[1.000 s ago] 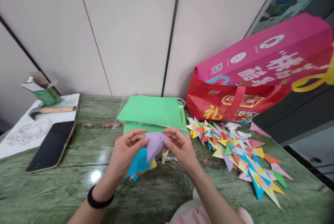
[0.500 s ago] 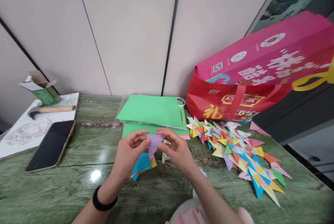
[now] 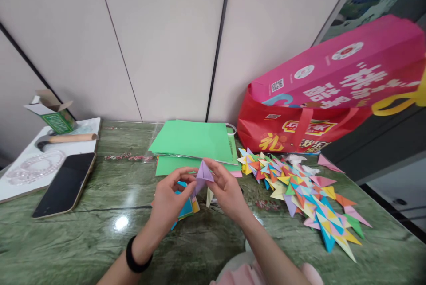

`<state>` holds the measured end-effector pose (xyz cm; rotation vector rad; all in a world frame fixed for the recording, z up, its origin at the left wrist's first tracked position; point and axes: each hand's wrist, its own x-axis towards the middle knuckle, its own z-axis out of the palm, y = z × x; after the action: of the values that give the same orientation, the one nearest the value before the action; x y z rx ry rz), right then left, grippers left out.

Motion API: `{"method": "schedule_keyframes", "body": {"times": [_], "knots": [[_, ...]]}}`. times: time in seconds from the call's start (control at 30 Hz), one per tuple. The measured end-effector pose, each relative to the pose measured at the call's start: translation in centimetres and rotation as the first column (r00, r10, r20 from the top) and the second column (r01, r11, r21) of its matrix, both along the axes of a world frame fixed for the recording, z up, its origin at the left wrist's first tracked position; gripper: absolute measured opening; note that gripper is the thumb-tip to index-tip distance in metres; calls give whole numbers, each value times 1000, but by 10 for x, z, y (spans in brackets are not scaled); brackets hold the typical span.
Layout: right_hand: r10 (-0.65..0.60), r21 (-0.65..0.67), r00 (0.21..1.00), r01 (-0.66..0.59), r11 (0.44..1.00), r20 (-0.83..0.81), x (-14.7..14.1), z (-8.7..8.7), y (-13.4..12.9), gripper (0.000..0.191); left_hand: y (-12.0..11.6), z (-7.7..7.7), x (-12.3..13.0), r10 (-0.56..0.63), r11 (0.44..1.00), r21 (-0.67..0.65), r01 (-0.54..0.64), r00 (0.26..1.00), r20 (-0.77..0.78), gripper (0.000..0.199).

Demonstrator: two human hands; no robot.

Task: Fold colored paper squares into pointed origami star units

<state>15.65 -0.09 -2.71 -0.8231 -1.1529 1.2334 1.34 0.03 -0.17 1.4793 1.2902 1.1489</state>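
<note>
Between my two hands, a small purple folded paper (image 3: 203, 175) is held above the table, with its pointed end up and a crease down the middle. My left hand (image 3: 171, 194) pinches its left edge between thumb and fingers; a black band circles that wrist. On the opposite edge, my right hand (image 3: 229, 192) grips with the thumb in front and fingers behind. Below my left hand lies a small stack of coloured paper squares, the blue sheet (image 3: 186, 208) on top. A cream folded piece (image 3: 209, 197) rests on the table beside my right thumb, partly hidden.
Green paper sheets (image 3: 196, 141) lie at the back. To the right, many folded coloured paper triangles (image 3: 299, 187) spread before a red bag (image 3: 266, 123). On the left are a phone (image 3: 66, 185), a hammer (image 3: 69, 138), a bead string (image 3: 36, 167) and a green box (image 3: 56, 116).
The purple paper has been turned in my fingers: its point faced down before and is now up. Both hands have shifted only slightly.
</note>
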Motion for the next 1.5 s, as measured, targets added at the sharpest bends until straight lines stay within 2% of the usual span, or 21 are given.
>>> {"method": "schedule_keyframes", "body": {"times": [0.13, 0.27, 0.4, 0.63, 0.8, 0.93, 1.1, 1.2, 1.33, 1.5], "knots": [[36, -58, 999, -37, 998, -16, -1, 1, 0, 30, 1, -1, 1, 27, 1000, 6, -27, 999, -18, 24], [9, -125, 999, -14, 992, -40, 0, 3, -1, 15, 2, -1, 0, 32, 998, -50, -29, 998, 55, 22], [43, -153, 999, -43, 987, -7, 1, 8, -3, 21, 2, 4, 0, 23, 996, -93, -14, 995, 98, 16], [86, -178, 995, -92, 980, -42, 3, 6, -4, 29, 0, 9, 0, 53, 997, -66, -46, 993, 101, 10], [77, -185, 995, -88, 979, -67, 2, 5, -4, 23, 0, 11, -1, 64, 998, -32, -61, 991, 117, 10], [31, -180, 996, -46, 983, -86, 1, 6, -3, 28, 1, 9, -1, 13, 998, -70, -4, 991, 132, 17], [-77, -117, 997, 77, 990, 1, 3, 5, -1, 34, 0, 4, 2, -103, 967, -218, 135, 983, 152, 23], [-40, -118, 997, 47, 992, 59, 5, 5, -1, 35, -1, 4, 3, -135, 960, -223, 169, 978, 158, 18], [31, -106, 991, -17, 994, 132, 6, 6, -2, 24, -2, 5, 2, -160, 951, -248, 186, 980, 121, 22], [-15, -63, 978, 29, 998, 209, 6, 9, -2, 21, -7, 5, 7, -249, 915, -302, 267, 964, 98, 25]]}}
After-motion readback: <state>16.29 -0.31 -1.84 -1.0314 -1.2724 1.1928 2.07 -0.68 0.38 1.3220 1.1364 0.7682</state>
